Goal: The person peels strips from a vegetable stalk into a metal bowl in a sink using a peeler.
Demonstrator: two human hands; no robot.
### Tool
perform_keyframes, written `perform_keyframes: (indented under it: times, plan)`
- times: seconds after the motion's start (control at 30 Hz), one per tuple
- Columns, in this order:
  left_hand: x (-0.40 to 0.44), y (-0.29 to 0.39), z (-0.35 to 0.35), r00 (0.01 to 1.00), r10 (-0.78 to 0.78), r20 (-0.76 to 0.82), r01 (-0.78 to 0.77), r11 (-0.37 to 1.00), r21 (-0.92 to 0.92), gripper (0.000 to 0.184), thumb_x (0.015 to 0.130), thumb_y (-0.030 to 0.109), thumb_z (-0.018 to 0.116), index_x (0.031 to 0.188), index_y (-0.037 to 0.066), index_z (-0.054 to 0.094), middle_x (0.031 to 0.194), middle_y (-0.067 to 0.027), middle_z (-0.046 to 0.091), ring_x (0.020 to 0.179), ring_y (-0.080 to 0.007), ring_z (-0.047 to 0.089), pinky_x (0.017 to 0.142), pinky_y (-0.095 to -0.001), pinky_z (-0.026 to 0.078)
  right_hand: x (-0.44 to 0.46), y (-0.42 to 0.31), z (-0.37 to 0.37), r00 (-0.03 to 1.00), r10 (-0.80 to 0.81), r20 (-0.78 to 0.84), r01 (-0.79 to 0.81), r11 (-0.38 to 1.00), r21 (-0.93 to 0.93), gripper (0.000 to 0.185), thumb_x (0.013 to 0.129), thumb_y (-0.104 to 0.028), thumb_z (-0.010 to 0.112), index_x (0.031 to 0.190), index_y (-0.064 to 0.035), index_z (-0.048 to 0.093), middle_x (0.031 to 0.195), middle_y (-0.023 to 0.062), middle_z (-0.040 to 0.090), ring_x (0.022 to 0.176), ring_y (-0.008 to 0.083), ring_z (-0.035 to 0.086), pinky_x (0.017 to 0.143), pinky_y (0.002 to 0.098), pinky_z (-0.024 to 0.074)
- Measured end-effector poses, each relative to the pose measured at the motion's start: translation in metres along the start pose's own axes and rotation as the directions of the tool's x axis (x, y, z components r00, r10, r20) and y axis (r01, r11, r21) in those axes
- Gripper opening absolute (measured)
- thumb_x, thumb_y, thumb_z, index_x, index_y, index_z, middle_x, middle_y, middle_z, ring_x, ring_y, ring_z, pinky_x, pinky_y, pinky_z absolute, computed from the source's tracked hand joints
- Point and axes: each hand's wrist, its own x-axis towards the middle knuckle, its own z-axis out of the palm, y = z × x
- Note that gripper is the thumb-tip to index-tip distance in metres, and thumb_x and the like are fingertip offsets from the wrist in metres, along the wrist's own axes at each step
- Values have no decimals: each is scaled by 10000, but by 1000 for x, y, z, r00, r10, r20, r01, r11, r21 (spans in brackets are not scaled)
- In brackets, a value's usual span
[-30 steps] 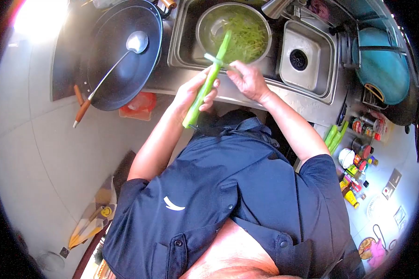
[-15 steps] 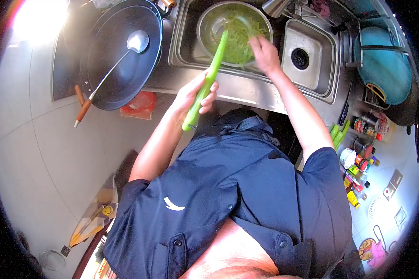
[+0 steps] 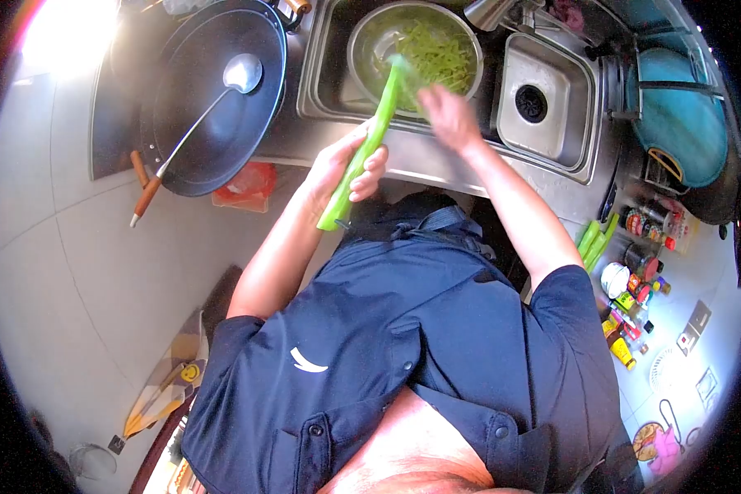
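My left hand [image 3: 337, 162] is wrapped around a long, bright green peeled stem that looks like celtuce [image 3: 384, 103]. It slants upward, with its top end over the metal bowl [image 3: 375, 48] in the sink. Thin green shreds [image 3: 438, 59] lie heaped inside the bowl. My right hand [image 3: 451, 119] is beside the stem's upper part, above the bowl's near edge. Its fingers are closed around something smeared by motion, whose kind I cannot make out.
Left of the sink is a large dark wok [image 3: 202, 123] with a metal ladle [image 3: 243, 74] resting in it. On the right are a second sink basin [image 3: 543, 115], more green stems [image 3: 594, 240], several bottles and jars [image 3: 622, 346], and a teal round board [image 3: 679, 115].
My right hand has moved left and downward, closer to the celtuce, uncovering more of the shreds. My left hand and the celtuce have barely shifted.
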Motion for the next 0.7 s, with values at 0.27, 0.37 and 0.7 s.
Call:
perform_keyframes:
  times: [0.27,0.37,0.7]
  plan:
    - [-2,-4,-11,999,20,36,-17,996,-83,304,1089,304,435,1320,107,461,834,-45,487,485,-86,433,346,-219,390,24,9,-34,989,137,-49,-140,987,-76,547,1027,-551,472,1089,-38,650,908,262,695,862,464,676,740,521,517]
    - [1,0,6,989,100,-108,-92,993,70,329,1074,323,479,1302,86,461,891,-46,513,509,-82,438,359,-214,400,8,-11,-28,996,91,-10,-91,996,5,559,1015,-569,489,1119,-47,657,940,251,704,904,460,680,775,517,527]
    - [9,7,-1,997,74,-30,-66,973,221,364,1059,323,487,1324,75,462,986,-76,566,553,-113,481,400,-239,415,-18,-50,-24,967,-189,171,166,976,141,350,1004,-456,563,1063,-124,654,892,180,700,855,423,678,703,513,516]
